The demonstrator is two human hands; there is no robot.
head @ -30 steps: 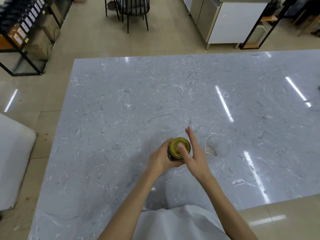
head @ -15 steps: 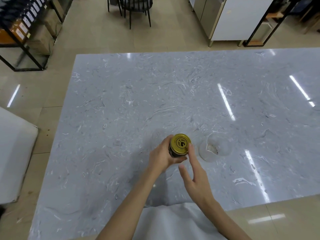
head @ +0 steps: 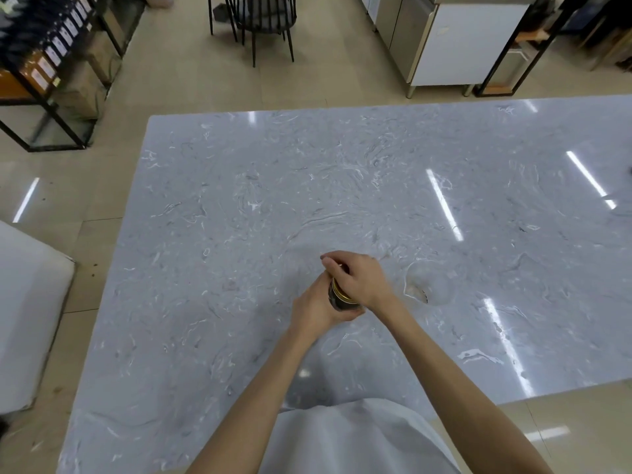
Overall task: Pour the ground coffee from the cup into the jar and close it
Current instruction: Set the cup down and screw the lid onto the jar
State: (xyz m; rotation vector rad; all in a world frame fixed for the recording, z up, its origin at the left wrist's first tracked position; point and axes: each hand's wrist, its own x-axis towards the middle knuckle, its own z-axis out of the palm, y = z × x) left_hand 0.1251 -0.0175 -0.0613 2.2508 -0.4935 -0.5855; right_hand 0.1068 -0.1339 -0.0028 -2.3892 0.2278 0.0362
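Note:
A dark glass jar (head: 337,302) with a gold lid (head: 338,291) stands on the grey marble table (head: 239,217), near its front edge. My left hand (head: 316,311) wraps around the jar's body from the left. Over the top, my right hand (head: 359,278) clamps down on the lid and hides most of it. A clear cup (head: 427,285) stands to the right of the jar, apart from both hands, with only a small trace of coffee inside.
The table's left edge runs close to a white cushioned seat (head: 27,313). Beyond the far edge stand a black chair (head: 260,18), a shelf rack (head: 51,70) at left and a white cabinet (head: 461,42) at right.
My right hand, which was off the lid with its fingers apart half a second ago, has come down over the lid and closed on it. The left hand keeps hold of the jar.

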